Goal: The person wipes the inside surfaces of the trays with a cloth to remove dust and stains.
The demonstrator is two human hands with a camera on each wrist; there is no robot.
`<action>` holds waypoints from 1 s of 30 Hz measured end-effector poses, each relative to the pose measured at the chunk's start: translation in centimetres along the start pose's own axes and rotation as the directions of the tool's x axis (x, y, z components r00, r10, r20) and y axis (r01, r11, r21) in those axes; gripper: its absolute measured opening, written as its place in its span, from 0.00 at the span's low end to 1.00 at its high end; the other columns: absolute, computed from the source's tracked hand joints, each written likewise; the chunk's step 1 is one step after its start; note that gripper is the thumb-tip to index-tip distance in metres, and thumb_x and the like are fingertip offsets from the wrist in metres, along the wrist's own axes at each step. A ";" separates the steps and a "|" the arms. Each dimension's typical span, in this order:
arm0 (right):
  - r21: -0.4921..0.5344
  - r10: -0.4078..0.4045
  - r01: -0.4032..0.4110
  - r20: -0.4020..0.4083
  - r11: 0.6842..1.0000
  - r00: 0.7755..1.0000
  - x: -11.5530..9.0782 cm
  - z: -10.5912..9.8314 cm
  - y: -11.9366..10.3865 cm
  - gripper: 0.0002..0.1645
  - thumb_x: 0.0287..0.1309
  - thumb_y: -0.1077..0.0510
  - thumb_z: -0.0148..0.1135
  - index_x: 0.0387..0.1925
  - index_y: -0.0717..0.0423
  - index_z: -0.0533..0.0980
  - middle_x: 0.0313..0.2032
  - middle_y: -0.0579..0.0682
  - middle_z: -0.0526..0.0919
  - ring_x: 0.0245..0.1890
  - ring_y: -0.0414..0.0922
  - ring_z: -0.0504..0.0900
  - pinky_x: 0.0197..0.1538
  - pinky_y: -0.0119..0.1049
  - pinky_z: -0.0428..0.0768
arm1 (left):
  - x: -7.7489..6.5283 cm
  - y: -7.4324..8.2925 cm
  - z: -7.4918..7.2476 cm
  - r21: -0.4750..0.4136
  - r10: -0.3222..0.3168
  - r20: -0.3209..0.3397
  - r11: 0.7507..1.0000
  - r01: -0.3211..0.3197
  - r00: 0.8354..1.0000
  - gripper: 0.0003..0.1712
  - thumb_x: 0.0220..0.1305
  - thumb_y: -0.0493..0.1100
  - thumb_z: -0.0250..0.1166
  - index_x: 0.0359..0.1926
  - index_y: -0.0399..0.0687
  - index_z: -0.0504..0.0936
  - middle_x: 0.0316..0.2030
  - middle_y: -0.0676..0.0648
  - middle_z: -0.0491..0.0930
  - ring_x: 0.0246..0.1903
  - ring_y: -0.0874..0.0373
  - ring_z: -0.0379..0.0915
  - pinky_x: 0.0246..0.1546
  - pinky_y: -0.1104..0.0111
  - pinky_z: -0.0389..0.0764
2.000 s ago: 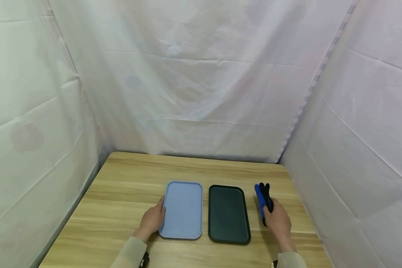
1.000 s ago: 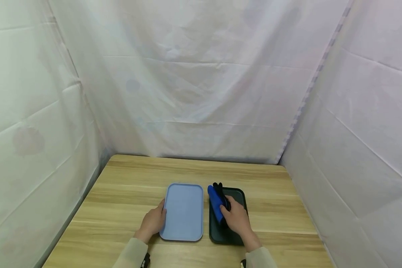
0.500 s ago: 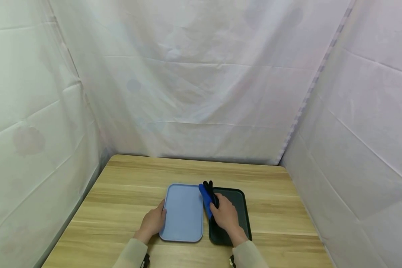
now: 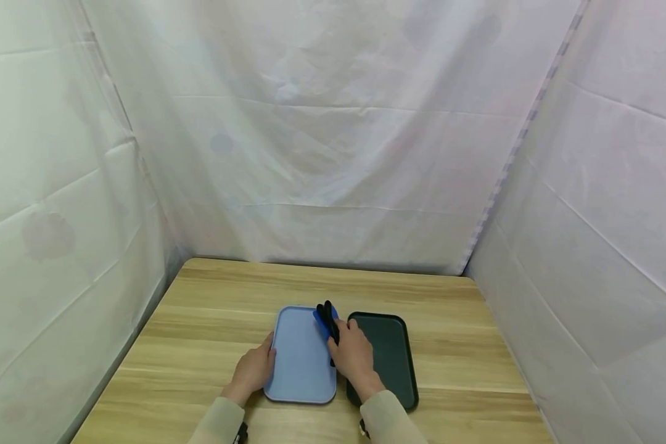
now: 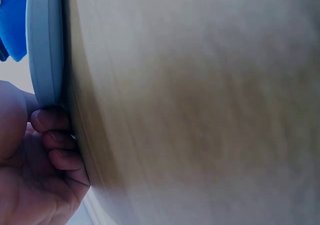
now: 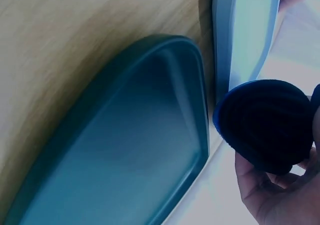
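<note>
A light blue tray (image 4: 298,370) lies on the table, and my left hand (image 4: 253,369) grips its left edge. Curled fingers (image 5: 60,142) meet the underside of the rim in the left wrist view. My right hand (image 4: 353,353) holds a rolled blue-and-black fabric bundle (image 4: 330,324) over the right side of that tray. Black finger-like tips stick out at its far end. Seen end-on in the right wrist view, the bundle (image 6: 267,122) shows a dark spiral roll. A dark green tray (image 4: 391,351) lies to the right, partly hidden by my right hand and forearm.
The wood-grain table (image 4: 200,314) has its far edge against a hanging white curtain (image 4: 333,154). More white sheets (image 4: 599,216) stand along the left and right sides. A narrow strip of table separates the two trays.
My right hand has carried the fabric bundle leftward, from right of the dark green tray, across it, to over the light blue tray. My left hand stays at the light blue tray's edge.
</note>
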State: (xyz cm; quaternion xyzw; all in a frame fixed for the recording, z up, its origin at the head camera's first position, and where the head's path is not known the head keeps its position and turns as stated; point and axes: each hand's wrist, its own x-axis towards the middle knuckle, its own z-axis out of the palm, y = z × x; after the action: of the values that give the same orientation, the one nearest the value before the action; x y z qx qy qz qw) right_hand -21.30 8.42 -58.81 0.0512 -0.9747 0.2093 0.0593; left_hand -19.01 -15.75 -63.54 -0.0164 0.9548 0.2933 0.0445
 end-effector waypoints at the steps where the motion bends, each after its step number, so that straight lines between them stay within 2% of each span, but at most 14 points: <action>1: -0.009 -0.002 0.003 0.010 1.000 1.000 0.0 0.2 -0.2 0.29 0.61 0.45 0.62 0.62 0.47 0.73 0.44 0.53 0.77 0.38 0.50 0.80 0.36 0.47 0.79 | 0.0 0.0 0.0 0.003 -0.002 -0.001 1.000 0.002 1.000 0.29 0.72 0.45 0.51 0.70 0.39 0.63 0.33 0.36 0.84 0.22 0.56 0.74 0.26 0.59 0.76; 4: -0.042 -0.010 0.011 0.043 0.999 0.999 0.2 0.7 -0.6 0.29 0.61 0.45 0.62 0.62 0.46 0.73 0.45 0.53 0.77 0.39 0.50 0.79 0.35 0.47 0.79 | 0.0 -0.1 -0.1 0.007 -0.002 0.001 1.000 0.002 1.000 0.29 0.73 0.46 0.51 0.70 0.39 0.63 0.32 0.36 0.84 0.21 0.56 0.73 0.24 0.60 0.75; 10: -0.098 -0.023 0.036 0.124 0.995 0.992 0.6 1.6 -1.6 0.28 0.61 0.45 0.61 0.62 0.46 0.74 0.55 0.58 0.75 0.48 0.55 0.78 0.39 0.52 0.80 | 0.0 0.0 0.0 -0.003 -0.006 0.004 1.000 0.006 1.000 0.29 0.72 0.46 0.52 0.70 0.41 0.64 0.33 0.37 0.84 0.21 0.57 0.73 0.26 0.60 0.75; 18: -0.133 -0.016 0.039 0.174 0.990 0.985 0.9 2.4 -2.4 0.28 0.61 0.46 0.62 0.62 0.49 0.74 0.56 0.60 0.75 0.50 0.55 0.78 0.40 0.51 0.81 | 0.2 -0.2 0.2 -0.002 0.004 0.011 1.000 -0.004 1.000 0.29 0.72 0.47 0.52 0.70 0.41 0.64 0.32 0.37 0.85 0.21 0.58 0.72 0.27 0.59 0.76; 25: -0.031 0.006 0.000 0.187 1.000 0.982 1.4 2.7 -2.6 0.28 0.63 0.47 0.59 0.61 0.54 0.74 0.54 0.63 0.76 0.47 0.58 0.81 0.43 0.53 0.80 | 0.1 0.0 0.0 0.010 0.008 0.016 1.000 -0.008 1.000 0.29 0.72 0.46 0.52 0.70 0.41 0.63 0.34 0.37 0.85 0.21 0.58 0.71 0.26 0.59 0.75; 30: 0.058 0.015 -0.025 0.175 0.998 0.984 1.5 3.0 -2.7 0.27 0.64 0.48 0.57 0.61 0.56 0.73 0.53 0.64 0.77 0.48 0.60 0.80 0.46 0.54 0.79 | 0.1 0.0 -0.1 0.015 0.010 0.015 1.000 -0.011 1.000 0.29 0.72 0.46 0.52 0.70 0.41 0.63 0.35 0.36 0.85 0.21 0.58 0.72 0.27 0.58 0.76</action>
State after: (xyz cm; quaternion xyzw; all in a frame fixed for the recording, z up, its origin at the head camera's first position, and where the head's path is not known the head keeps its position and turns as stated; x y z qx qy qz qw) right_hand -22.77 4.63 -60.21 0.0612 -0.9700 0.2336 -0.0298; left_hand -19.13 -15.79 -63.44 -0.0088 0.9568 0.2863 0.0504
